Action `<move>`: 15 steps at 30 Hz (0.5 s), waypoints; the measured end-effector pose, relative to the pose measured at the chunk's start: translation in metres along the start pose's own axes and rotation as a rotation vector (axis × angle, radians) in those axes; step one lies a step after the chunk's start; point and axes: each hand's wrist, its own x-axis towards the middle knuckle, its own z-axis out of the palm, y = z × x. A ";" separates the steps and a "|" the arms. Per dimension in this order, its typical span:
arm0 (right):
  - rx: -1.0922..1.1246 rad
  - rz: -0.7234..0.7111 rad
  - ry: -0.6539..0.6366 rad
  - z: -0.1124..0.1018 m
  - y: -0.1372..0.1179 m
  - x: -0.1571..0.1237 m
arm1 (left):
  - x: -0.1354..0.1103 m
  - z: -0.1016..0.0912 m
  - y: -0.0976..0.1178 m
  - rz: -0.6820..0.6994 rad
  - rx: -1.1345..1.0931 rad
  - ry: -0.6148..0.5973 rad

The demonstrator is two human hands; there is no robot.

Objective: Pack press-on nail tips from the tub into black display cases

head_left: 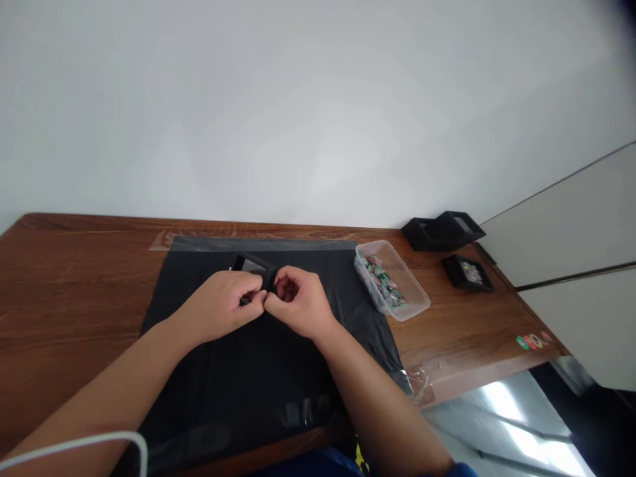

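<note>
Bringing both hands together above the black sheet, we are curling our fingers inward, with the thumb and forefinger tips of our left hand meeting those of our right hand. Both grips are closing at the small black rectangular box with a grey panel, though our fingers are hiding its near edge, so we cannot tell whether we are pinching the box itself or some small part. The box is sitting just behind our knuckles, over the upper middle of the glossy black plastic sheet. That sheet is covering part of the brown wood-grain table, and clear tape is showing by its far left corner.

To the right, a clear rectangular plastic tub is resting partly over the sheet's edge, holding many small green, red and silvery pieces. Farther right, a low black box is holding small pale and coloured pieces, and two black open-topped containers are standing behind it, near the white wall. Round coloured stickers are lining the table's right side. At lower left, a white cable is crossing before our left forearm.
</note>
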 end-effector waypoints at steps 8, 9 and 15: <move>-0.064 -0.053 -0.053 -0.006 -0.009 0.002 | -0.001 0.001 0.000 0.049 0.000 0.012; -0.083 -0.073 -0.055 -0.006 -0.008 0.003 | -0.001 0.001 0.000 0.054 -0.002 0.012; -0.162 -0.173 -0.210 -0.016 -0.006 0.007 | -0.002 0.002 0.002 0.085 0.007 -0.001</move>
